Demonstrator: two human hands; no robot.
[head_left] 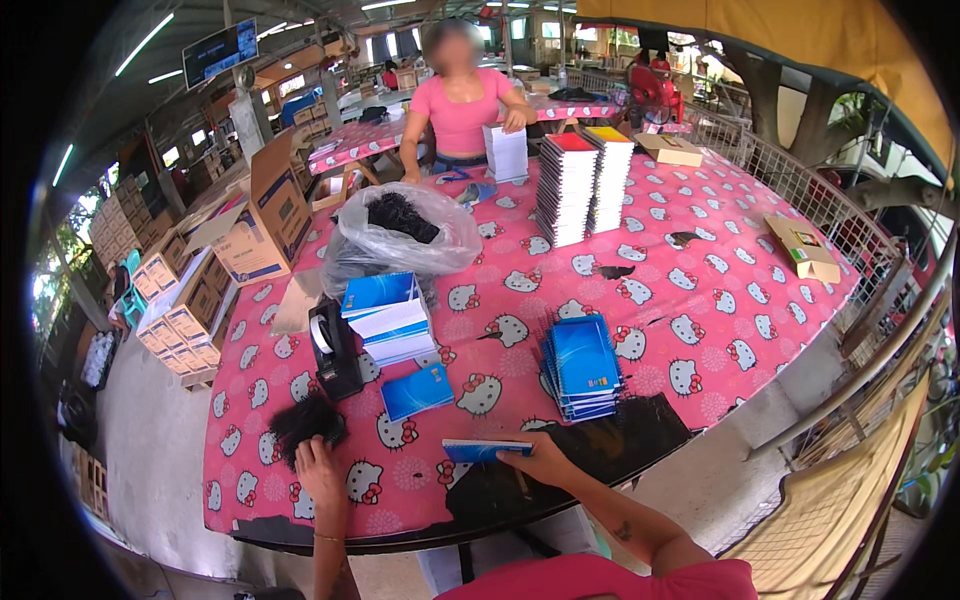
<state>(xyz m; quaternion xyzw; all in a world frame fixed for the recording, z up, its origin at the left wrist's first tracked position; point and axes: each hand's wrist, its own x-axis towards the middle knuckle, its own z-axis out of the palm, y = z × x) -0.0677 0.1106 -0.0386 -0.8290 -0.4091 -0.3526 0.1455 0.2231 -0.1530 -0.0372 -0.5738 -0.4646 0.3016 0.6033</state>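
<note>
My right hand (545, 458) grips a thin blue notebook (470, 451) above the near table edge, its page edges facing up. At the near left my left hand (320, 478) has its fingers bent together on the edge of a black bundle of thin wiry strands (305, 420); its fingertips are partly lost in it. Between the hands and farther off lies a single blue notebook (418, 391). Behind it stands a stack of blue notebooks (388, 318), next to a black tape dispenser (335, 350). Another pile of blue spiral notebooks (583, 368) rests right of centre.
A clear plastic bag (350, 240) holds more black strands. Tall notebook stacks (568, 195) stand farther back on the pink patterned table (690, 270). Across it, a person (460, 105) touches a white stack (507, 152). Cardboard boxes (265, 225) stand at left; a mesh railing (800, 200) runs along the right.
</note>
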